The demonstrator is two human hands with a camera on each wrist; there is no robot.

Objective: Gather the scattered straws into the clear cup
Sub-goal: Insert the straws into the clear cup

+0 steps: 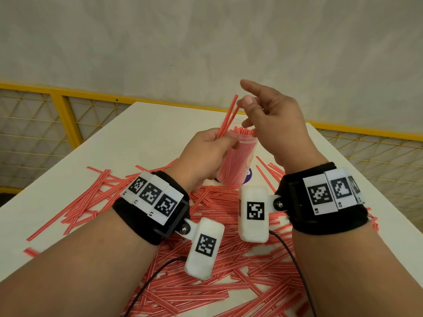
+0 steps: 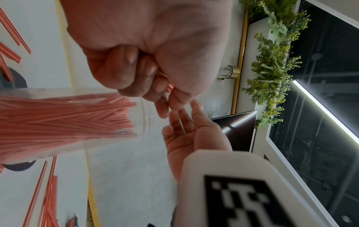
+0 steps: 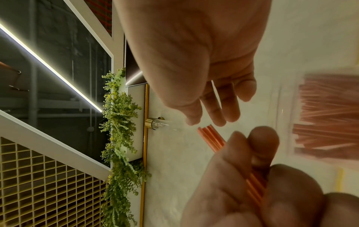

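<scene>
Head view, centre frame: left hand (image 1: 203,154) curled round a few red straws (image 1: 226,120), pinched btwn thumb & fingers, tips slanting up toward upper centre, just above the rim of the clear cup (image 1: 238,163). Cup upright on white table (image 1: 142,138), mid-frame, partly hidden behind left hand, packed w/ red straws, sitting on a dark round mark (image 1: 248,176). Right hand (image 1: 277,124) raised right of centre, above & just beside cup mouth, fingers loose & spread, gripping nothing; thumb tip near the held straws' upper ends, contact not clear. Loose straws (image 1: 229,271) scattered thick across lower half of frame, more at left-centre & a few right of cup. Black wrist bands w/ printed tags on both forearms, white camera pods (image 1: 204,245) hanging under wrists, black cables trailing to bottom edge. Yellow mesh fence (image 1: 57,124) behind table, left & right edges. Left wrist view: fist closed on straws in upper centre, cup lying across left side. Right wrist view: open fingers at top, held straws lower centre, cup blurred at right.
</scene>
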